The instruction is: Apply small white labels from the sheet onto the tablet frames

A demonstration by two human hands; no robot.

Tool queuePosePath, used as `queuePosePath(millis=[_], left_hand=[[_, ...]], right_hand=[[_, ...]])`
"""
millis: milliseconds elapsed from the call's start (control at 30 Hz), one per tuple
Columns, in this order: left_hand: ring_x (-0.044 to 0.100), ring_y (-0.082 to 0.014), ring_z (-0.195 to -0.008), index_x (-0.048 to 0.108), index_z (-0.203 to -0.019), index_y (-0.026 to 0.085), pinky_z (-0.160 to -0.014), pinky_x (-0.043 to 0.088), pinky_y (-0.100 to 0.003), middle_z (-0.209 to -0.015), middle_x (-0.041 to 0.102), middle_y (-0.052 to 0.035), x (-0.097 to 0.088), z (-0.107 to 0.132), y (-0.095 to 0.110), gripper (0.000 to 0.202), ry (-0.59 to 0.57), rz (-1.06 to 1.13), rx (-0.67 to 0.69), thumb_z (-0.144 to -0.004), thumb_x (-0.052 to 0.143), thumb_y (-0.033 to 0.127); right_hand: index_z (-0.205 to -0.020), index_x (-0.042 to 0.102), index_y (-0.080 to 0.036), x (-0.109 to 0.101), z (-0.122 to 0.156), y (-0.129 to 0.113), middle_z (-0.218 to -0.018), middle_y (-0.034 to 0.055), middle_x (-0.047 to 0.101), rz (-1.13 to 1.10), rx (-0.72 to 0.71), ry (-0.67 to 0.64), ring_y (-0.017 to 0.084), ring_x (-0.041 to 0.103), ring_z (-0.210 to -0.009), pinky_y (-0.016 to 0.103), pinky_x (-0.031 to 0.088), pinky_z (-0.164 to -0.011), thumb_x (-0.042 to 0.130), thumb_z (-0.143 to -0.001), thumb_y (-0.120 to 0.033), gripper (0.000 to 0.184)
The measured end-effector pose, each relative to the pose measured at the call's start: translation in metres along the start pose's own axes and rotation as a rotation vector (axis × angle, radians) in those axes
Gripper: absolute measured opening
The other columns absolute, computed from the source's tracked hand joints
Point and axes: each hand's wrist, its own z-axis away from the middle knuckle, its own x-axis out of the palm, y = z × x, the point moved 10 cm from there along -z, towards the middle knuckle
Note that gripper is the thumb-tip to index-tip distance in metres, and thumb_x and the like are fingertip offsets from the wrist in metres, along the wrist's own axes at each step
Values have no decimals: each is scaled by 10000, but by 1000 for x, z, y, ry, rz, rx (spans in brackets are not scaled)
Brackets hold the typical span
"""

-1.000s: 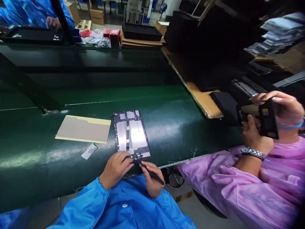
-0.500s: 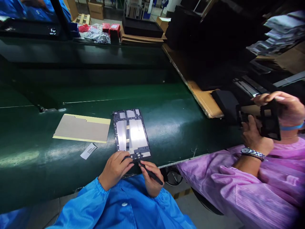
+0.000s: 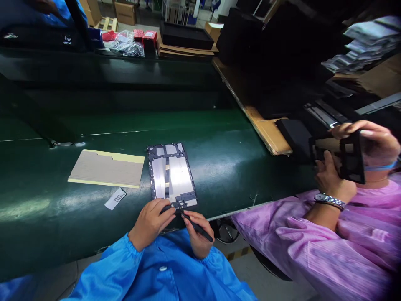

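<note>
An opened tablet frame, silvery inside with a black border, lies on the green bench near its front edge. My left hand has its fingers closed on the frame's near left corner. In my right hand is a pair of black tweezers, pinched between thumb and fingers. Their tips point at the frame's near edge, close to my left fingertips; what they touch is too small to make out. Left of the frame lie a grey sheet of strips with yellow edges and a small white label sheet with dark marks.
To the right, a co-worker in a pink smock holds a black tablet-shaped part. A cardboard sheet and black foam block lie between us. Red boxes and a black tray stand at the back.
The view has shifted very slightly. Both my hands, the tweezers and the tablet frame hold nearly the same places.
</note>
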Motion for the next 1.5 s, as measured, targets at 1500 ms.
queuePosePath(millis=[1500], left_hand=[[705,-265,-1099,397,-1492,155,-892,562,-391,-1244,695,-177,-10,-161,-238,506,-281,-65,-779,-1046,340,387]], right_hand=[[-604,626,-163,132,-184,109,-537,-17,647,-225,858,-569,85,470,-386,177,335,-385,750,-706,-172,160]])
